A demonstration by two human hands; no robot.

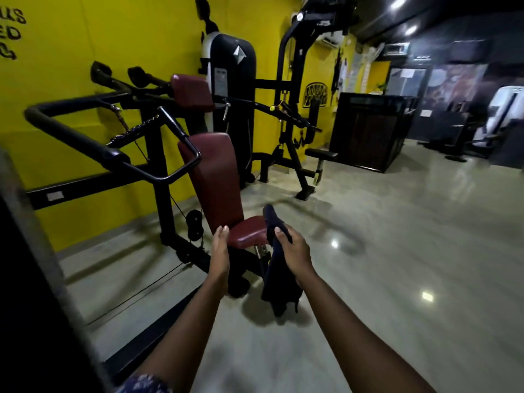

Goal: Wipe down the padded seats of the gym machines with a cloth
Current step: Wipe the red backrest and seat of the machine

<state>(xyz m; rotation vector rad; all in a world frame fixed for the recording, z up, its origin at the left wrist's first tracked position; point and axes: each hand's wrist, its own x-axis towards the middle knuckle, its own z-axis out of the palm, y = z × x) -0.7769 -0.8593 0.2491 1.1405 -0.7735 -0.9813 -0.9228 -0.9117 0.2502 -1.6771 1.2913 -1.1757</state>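
Note:
A gym machine with a maroon padded seat (249, 231) and a tall maroon backrest (215, 177) stands in front of me. My right hand (295, 252) grips a dark navy cloth (279, 282) that hangs down past the seat's right edge, with one end sticking up above my fingers. My left hand (221, 251) is held out flat with its fingers together, empty, just in front of the seat's near left edge. A second maroon pad (191, 90) sits higher up behind the backrest.
The machine's black handle bars (85, 143) reach out at the left. A black weight stack tower (232, 89) and a pulldown machine with a small black seat (321, 154) stand by the yellow wall. A dark wooden counter (368, 131) is at the back. Glossy tiled floor (397, 251) spreads right.

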